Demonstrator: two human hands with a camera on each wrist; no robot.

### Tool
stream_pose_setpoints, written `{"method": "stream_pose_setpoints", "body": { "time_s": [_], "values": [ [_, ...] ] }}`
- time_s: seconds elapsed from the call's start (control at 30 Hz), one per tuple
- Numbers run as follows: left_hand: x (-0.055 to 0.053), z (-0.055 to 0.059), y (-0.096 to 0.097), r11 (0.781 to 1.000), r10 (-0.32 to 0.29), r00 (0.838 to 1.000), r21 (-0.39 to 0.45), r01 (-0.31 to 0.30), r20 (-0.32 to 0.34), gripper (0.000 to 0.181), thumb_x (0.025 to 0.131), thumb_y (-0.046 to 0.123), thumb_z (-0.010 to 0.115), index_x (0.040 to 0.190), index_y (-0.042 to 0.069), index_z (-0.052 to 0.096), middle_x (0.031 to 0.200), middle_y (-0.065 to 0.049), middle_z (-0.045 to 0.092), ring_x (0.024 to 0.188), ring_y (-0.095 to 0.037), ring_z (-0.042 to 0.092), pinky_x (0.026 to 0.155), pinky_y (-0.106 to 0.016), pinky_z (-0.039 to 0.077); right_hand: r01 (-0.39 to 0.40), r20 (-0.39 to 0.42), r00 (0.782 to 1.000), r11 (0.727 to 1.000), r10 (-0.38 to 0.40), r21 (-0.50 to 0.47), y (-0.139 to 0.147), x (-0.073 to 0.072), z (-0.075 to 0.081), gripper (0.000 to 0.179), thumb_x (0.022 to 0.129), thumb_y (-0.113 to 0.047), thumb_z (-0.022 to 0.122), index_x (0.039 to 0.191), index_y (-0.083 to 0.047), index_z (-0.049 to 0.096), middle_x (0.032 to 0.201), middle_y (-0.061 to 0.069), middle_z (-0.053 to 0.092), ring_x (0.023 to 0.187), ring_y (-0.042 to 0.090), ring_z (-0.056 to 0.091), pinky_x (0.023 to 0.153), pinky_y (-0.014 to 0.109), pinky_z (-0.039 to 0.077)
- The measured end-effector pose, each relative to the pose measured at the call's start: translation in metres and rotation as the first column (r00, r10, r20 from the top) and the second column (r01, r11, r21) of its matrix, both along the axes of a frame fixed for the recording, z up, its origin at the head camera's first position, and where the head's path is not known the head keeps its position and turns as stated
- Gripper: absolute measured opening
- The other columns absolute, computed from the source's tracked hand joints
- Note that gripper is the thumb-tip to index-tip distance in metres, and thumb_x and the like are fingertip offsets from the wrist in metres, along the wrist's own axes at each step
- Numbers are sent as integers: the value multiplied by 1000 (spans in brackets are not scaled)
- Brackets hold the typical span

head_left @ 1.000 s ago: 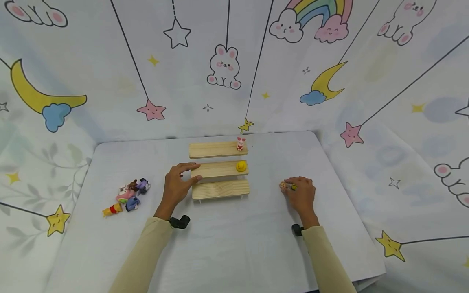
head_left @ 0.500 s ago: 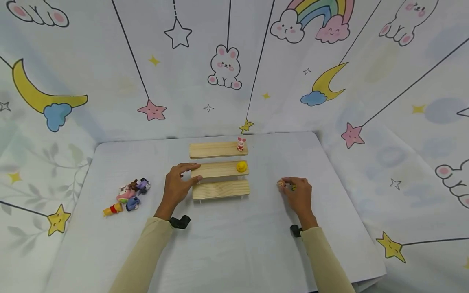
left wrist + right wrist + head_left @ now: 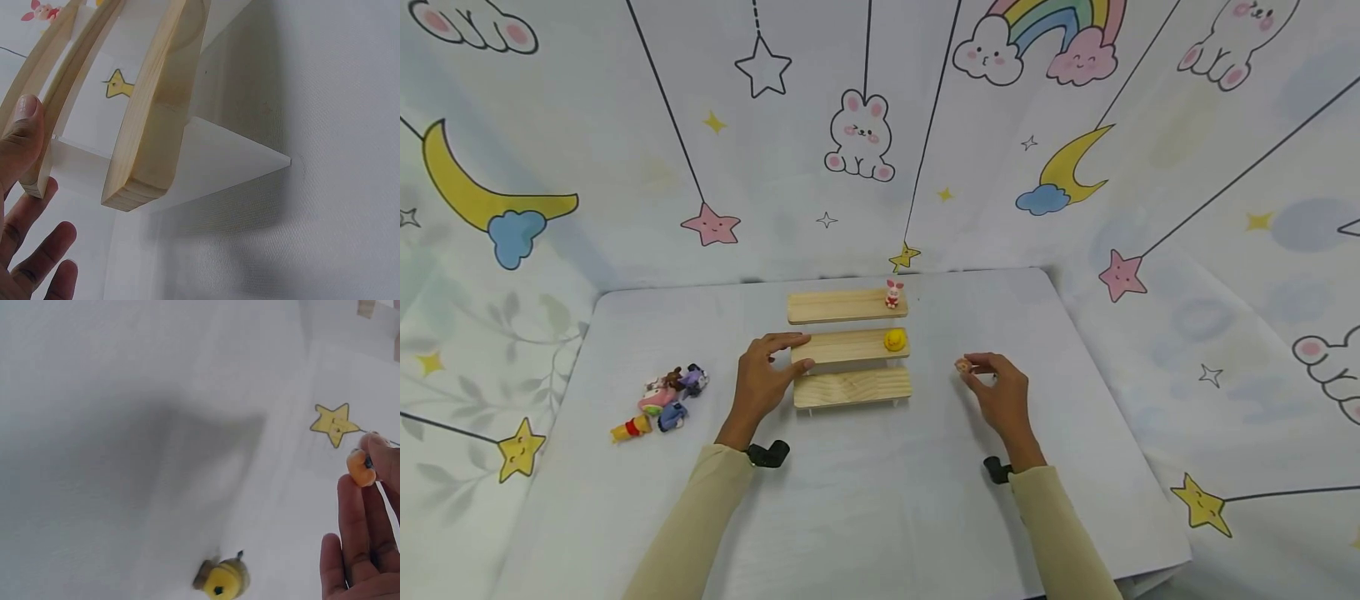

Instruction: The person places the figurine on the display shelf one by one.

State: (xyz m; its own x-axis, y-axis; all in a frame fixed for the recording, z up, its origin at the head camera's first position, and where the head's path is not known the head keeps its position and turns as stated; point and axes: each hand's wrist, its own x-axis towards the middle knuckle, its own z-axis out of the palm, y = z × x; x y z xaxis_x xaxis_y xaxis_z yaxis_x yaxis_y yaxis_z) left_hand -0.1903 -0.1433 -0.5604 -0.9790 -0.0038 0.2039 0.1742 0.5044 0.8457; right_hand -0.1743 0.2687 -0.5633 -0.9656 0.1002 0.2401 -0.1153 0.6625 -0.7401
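Note:
A three-tier stand of pale wooden boards is in the middle of the table. My left hand (image 3: 763, 379) holds the left end of its middle board (image 3: 850, 347), thumb (image 3: 26, 119) on the near side and fingers behind. Right of the stand, my right hand (image 3: 1006, 396) pinches a small figurine (image 3: 962, 365) between thumb and fingertips, above the table. In the right wrist view the figurine (image 3: 360, 470) shows an orange part and a dark spot; its kind cannot be told. A yellow and brown figurine (image 3: 224, 581) stands below that hand, mostly hidden from the head view.
A pink piglet figurine (image 3: 892, 295) stands on the top board (image 3: 831, 308), a yellow figure (image 3: 895, 340) on the middle one. The lowest board (image 3: 853, 389) is nearest me. At left lie a bear figurine (image 3: 630, 429), a blue figurine (image 3: 672, 417) and several others.
My right hand has lifted the small figurine and moved left towards the stand. The left hand stays on the middle board.

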Motion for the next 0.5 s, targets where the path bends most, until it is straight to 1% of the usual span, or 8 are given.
{"method": "stream_pose_setpoints", "body": {
  "time_s": [0.17,0.27,0.37,0.5],
  "values": [
    [0,0,0,1000,-2,1000,1,2,-5,47,87,35,88,133,27,77,140,-3,70,120,-26,60,100,-48,48,-11,13,1000,998,11,-66,-10,2,9,32,90,-13,87,120,-19,76,113,4,77,103,25,72,104,61,49],
    [0,0,0,1000,-5,1000,2,5,-6,47,88,35,88,133,28,76,140,-3,70,121,-26,60,100,-48,48,-11,16,1000,998,12,-68,-17,4,12,32,91,-14,87,120,-21,77,111,2,78,103,23,71,106,59,47],
    [1,0,0,1000,-8,1000,6,8,-6,47,88,34,88,133,28,76,140,-3,70,121,-26,60,100,-49,48,-25,-3,1000,998,25,-56,-23,5,14,32,91,-15,87,121,-21,76,111,1,78,103,22,71,107,57,46],
    [1,1,0,1000,-10,1000,12,10,-7,47,88,34,88,133,28,76,140,-3,70,121,-26,60,101,-49,48,-70,-41,997,995,67,-69,-32,6,17,37,92,-15,86,126,-20,74,117,1,77,104,21,72,107,55,49]
  ]
}}
